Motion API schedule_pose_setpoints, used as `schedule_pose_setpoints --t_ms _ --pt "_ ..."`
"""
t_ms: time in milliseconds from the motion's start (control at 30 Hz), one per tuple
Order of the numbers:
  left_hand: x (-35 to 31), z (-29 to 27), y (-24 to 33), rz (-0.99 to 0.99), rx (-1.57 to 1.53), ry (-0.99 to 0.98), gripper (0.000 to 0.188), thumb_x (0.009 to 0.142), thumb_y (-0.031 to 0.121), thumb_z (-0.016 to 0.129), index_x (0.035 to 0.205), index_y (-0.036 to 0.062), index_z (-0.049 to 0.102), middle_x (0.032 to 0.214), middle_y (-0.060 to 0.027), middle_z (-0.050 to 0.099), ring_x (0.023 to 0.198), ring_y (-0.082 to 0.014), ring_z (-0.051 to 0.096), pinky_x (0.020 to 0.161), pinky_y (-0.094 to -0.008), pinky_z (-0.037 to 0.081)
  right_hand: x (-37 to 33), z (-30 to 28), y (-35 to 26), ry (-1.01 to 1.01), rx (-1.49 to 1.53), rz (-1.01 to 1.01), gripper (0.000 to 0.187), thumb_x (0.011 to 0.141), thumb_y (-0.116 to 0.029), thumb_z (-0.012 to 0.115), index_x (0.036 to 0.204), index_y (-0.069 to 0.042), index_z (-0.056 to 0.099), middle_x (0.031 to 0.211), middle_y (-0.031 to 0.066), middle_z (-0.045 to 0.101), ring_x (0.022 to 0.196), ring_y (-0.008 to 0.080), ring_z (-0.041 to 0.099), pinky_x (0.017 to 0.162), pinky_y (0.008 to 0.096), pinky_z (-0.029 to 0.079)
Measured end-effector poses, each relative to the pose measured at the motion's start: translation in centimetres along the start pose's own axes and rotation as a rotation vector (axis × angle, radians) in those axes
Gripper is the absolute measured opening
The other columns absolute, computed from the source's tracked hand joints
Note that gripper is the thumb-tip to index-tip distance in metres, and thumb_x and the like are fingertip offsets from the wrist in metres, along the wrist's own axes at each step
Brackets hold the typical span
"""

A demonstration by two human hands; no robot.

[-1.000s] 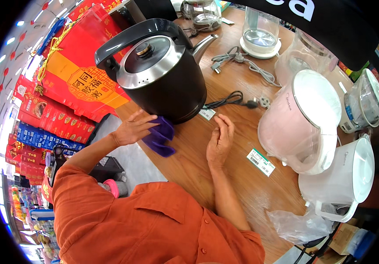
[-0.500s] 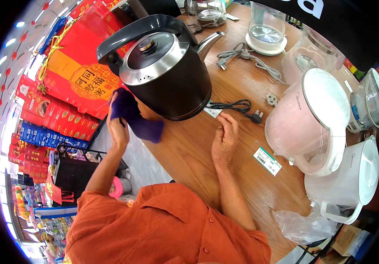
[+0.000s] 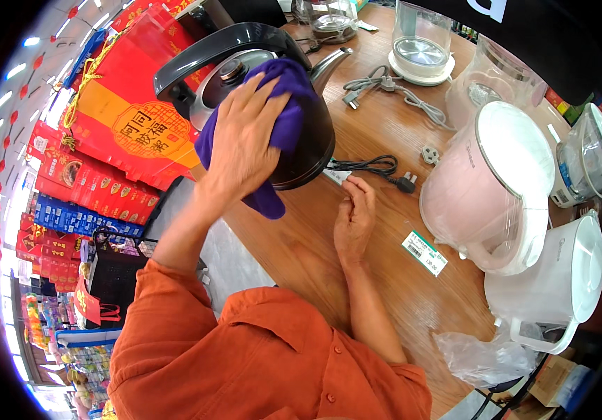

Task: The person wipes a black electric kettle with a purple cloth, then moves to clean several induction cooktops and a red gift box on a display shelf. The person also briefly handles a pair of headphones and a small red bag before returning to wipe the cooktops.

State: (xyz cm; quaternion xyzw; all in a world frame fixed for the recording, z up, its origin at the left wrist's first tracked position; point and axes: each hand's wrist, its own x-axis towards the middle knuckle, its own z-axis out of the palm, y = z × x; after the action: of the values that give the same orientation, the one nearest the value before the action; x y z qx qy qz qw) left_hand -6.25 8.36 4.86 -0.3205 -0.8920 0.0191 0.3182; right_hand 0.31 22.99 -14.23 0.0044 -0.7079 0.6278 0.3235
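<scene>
Partly hidden: black kettle [image 3: 313,143] under a purple cloth [image 3: 292,87]

The kettle is stood on the worktop [image 3: 301,245], its near flank and part of its steel top covered by the cloth; the handle [image 3: 227,43] and spout [image 3: 330,67] are left bare. The cloth is pressed there by the left grip [image 3: 245,140], opened out with fingers spread. The right grip [image 3: 355,220] is rested on the worktop, loosely curled with nothing seen in it, fingertips just beside a small label [image 3: 337,176]. Beyond that label a black plug [image 3: 406,183] is left lying. To the right, space is taken up by a plastic-wrapped pink jug [image 3: 455,189] and a white jug [image 3: 535,276], with a crumpled clear bag [image 3: 486,358] below. Farther back, a grey cord [image 3: 416,105] is strewn before a glass kettle [image 3: 421,35]. The left side is crowded by a red gift bag [image 3: 122,94].
</scene>
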Motion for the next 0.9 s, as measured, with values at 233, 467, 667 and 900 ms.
schedule_pose_setpoints --t_ms 233,467,667,900 --pt "2.1 0.0 -1.4 0.092 -0.007 -0.05 0.051 0.066 -0.009 0.057 0.116 0.0012 0.062 0.134 -0.0174 0.055 0.133 -0.0379 0.043 0.108 -0.0476 0.035 -0.3 -0.1 0.1 -0.016 0.059 0.034 0.034 0.084 0.016 0.045 0.108 0.001 0.062 0.118 0.0121 0.057 0.101 0.022 0.06 0.082 0.0297 0.05" --pt "-8.0 2.0 -2.7 -0.018 0.075 0.185 0.058 0.064 -0.007 0.065 0.122 -0.0001 0.059 0.144 -0.0178 0.045 0.139 -0.0403 0.035 0.113 -0.05 0.028 0.0 0.0 -0.1 -0.025 0.044 0.077 0.032 0.081 0.017 0.047 0.104 0.002 0.062 0.114 0.013 0.059 0.094 0.0243 0.063 0.078 0.0312 0.052" --pt "-15.3 9.2 -6.7 -0.966 -0.946 0.227 0.058 0.097 0.011 0.048 0.151 0.001 0.026 0.152 -0.0181 0.034 0.141 -0.033 0.03 0.116 -0.0355 0.023 -0.2 0.4 0.2 -0.071 0.026 0.057 0.033 0.08 0.018 0.047 0.103 0.001 0.063 0.111 0.0123 0.06 0.092 0.0227 0.064 0.076 0.0303 0.053" --pt "-15.3 14.6 -7.0 -1.244 -1.506 0.468 0.047 0.099 0.014 0.037 0.145 0.0033 0.038 0.143 -0.0102 0.047 0.131 -0.0225 0.044 0.111 -0.0333 0.033 -0.1 0.2 0.2 -0.09 -0.018 0.052 0.025 0.087 0.014 0.048 0.1 0.0 0.064 0.109 0.0089 0.062 0.089 0.0181 0.064 0.076 0.028 0.053"
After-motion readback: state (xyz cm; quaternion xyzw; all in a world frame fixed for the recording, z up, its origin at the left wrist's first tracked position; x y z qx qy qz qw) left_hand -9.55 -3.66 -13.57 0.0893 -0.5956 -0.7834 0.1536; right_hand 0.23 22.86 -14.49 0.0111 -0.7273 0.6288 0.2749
